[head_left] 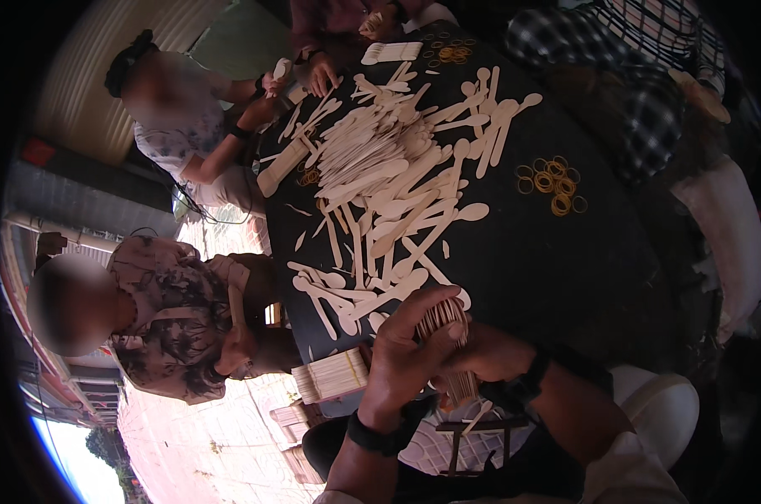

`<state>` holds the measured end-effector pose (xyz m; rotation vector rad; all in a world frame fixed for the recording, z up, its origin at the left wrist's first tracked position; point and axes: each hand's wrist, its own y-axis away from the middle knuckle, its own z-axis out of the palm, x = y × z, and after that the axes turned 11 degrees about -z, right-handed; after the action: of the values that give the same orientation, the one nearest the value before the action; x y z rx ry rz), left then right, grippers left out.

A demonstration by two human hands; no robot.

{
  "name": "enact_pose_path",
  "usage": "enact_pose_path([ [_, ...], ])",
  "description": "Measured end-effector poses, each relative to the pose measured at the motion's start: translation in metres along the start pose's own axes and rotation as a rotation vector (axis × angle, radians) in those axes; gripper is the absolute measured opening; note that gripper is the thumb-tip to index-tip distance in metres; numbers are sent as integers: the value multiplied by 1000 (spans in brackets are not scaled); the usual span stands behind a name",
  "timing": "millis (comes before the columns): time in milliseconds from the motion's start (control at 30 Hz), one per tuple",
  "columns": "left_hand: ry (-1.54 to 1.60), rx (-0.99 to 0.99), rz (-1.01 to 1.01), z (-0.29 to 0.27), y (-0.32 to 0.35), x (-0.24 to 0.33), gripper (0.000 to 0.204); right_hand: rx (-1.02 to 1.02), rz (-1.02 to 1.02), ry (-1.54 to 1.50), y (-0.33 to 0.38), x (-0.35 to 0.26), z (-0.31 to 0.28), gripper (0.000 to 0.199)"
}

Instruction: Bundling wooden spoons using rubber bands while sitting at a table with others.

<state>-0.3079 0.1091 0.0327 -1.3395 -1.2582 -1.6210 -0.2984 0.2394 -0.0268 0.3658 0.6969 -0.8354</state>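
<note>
A thick bundle of wooden spoons (458, 390) stands between my two hands at the near edge of the dark table, its stacked ends showing above my fingers. My left hand (404, 346) is closed around its left side, thumb across the front. From the right, my right hand (499, 353) grips the same bundle lower down; its fingers are partly hidden. Just beyond lies a large loose heap of wooden spoons (372, 155), with stray ones (347, 298) scattered toward me. Left of my left hand, a banded stack of wooden spoons (332, 375) rests by the table edge.
Yellow rubber bands (552, 181) lie on the dark table (582, 252) to the right, and more rubber bands (454, 54) at the far side. A neat row of spoons (392, 53) sits beside those. Several people sit around the table; one person's hand (273, 84) holds spoons.
</note>
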Motion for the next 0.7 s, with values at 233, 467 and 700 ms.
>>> enact_pose_path([
  [233, -19, -9, -47, 6, -15, 15, 36, 96, -151, -152, 3, -9, 3, 23],
  [467, -588, 317, 10, -57, -64, -23, 41, 416, -401, -294, 6, -40, -21, 17],
  [700, -1154, 329, 166, -52, -100, -34, 47, 473, -353, -359, 12, -45, -28, 16],
])
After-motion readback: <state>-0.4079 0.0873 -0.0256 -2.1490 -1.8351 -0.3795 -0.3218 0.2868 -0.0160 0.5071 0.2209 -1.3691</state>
